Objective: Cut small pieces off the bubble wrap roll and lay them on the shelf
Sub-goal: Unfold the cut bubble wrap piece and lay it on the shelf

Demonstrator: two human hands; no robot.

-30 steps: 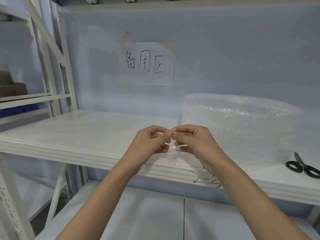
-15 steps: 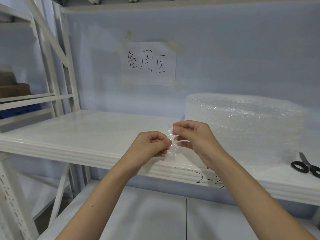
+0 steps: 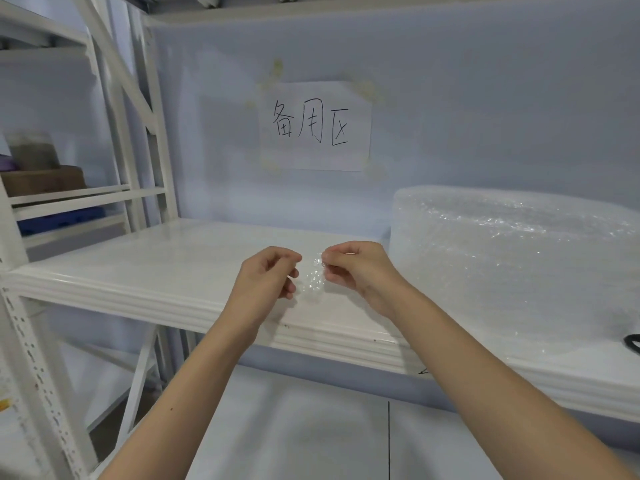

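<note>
Starting at the far left: neighbouring white rack [image 3: 69,199] with brown boxes [image 3: 45,180] on its upper level and something blue [image 3: 59,221] below, all blurred. Next to it, bare white shelf [image 3: 156,268] stretching rightward, front edge ribbed.

Over the shelf's front half, left hand [image 3: 265,277] raised, fingers curled, thumb and forefinger pinched narrow on the left edge of a small clear bubble wrap piece [image 3: 313,277]. Piece hanging between both hands, above the shelf surface, whether brushing it or not cannot tell. Just right of it, right hand [image 3: 358,268], thumb and forefinger likewise pinched tight on the piece's right edge, remaining fingers folded under. Both forearms bare, reaching up from the bottom of the view.

On the wall behind, above the hands, white paper sign [image 3: 315,126] with three handwritten characters in black, taped at the corners.

Further right, big bubble wrap roll [image 3: 512,258] lying on the same shelf against the back wall, well apart from the held piece, loose sheet trailing forward toward the shelf edge. At the extreme right border, black loop of a scissors handle [image 3: 633,342] lying on that loose sheet, mostly cut off by the frame.
</note>
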